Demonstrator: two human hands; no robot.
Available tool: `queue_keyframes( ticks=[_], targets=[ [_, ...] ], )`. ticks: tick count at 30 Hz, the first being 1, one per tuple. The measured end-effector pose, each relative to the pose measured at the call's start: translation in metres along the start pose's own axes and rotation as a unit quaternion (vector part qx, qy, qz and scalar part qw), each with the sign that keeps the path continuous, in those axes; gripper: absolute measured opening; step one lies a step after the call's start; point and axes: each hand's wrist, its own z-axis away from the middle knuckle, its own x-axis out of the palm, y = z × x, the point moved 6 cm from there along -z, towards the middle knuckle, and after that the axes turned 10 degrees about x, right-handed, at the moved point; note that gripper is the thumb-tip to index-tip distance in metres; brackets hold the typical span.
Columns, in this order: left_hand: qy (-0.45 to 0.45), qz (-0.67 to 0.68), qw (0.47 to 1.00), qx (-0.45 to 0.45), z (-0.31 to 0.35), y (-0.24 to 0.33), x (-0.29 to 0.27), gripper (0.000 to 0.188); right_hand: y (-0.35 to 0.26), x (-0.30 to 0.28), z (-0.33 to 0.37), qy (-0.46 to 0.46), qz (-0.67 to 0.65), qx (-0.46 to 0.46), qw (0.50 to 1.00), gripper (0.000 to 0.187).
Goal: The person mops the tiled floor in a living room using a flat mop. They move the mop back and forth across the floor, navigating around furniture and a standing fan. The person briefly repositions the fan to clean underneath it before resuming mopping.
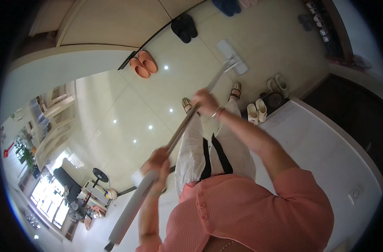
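A flat mop with a long handle (181,131) slants across my body, from the lower left up toward the far right. Its pale rectangular head (237,63) lies on the tiled floor beyond my feet. My left hand (155,161) is closed round the handle just above its thick grey grip (132,210). Farther along the pole, my right hand (205,102) is wrapped round it, with a bracelet at the wrist. Both hands are slightly blurred. My feet in strapped sandals stand on the tiles (149,98), near the middle of the pole.
Orange slippers (144,64) and black slippers (184,28) lie along the cabinet (116,25). Pale clogs (257,111) sit by the white cabinet (321,155) at right. A shoe rack (321,25) stands at far right. Chairs (55,113) and a fan (100,175) are at left.
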Motion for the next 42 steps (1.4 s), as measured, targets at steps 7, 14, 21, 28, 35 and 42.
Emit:
queue_keyframes(
  ticks=[7, 14, 21, 28, 35, 42],
  targets=[
    [0.154, 0.119, 0.958, 0.212, 0.113, 0.006, -0.121, 0.025, -0.155, 0.144, 0.027, -0.148, -0.055, -0.038, 0.987, 0.018],
    [0.162, 0.208, 0.923, 0.279, 0.095, 0.011, -0.085, 0.028, -0.131, 0.106, 0.023, -0.185, -0.008, -0.088, 0.979, 0.011],
    [0.029, 0.169, 0.979, 0.112, 0.001, 0.005, 0.036, 0.017, 0.006, -0.038, 0.0, -0.011, 0.02, -0.057, 0.998, 0.009],
    [0.052, 0.362, 0.858, 0.361, -0.113, 0.047, 0.131, 0.02, 0.134, -0.145, -0.038, 0.072, 0.159, 0.029, 0.984, 0.01],
    [0.06, 0.151, 0.986, -0.044, -0.014, -0.029, -0.025, 0.003, -0.014, 0.021, -0.037, -0.012, 0.045, -0.054, 0.997, 0.007],
    [0.257, 0.153, 0.944, 0.141, 0.118, -0.026, -0.151, 0.033, -0.173, 0.193, 0.001, -0.22, -0.061, -0.052, 0.972, 0.009]
  ],
)
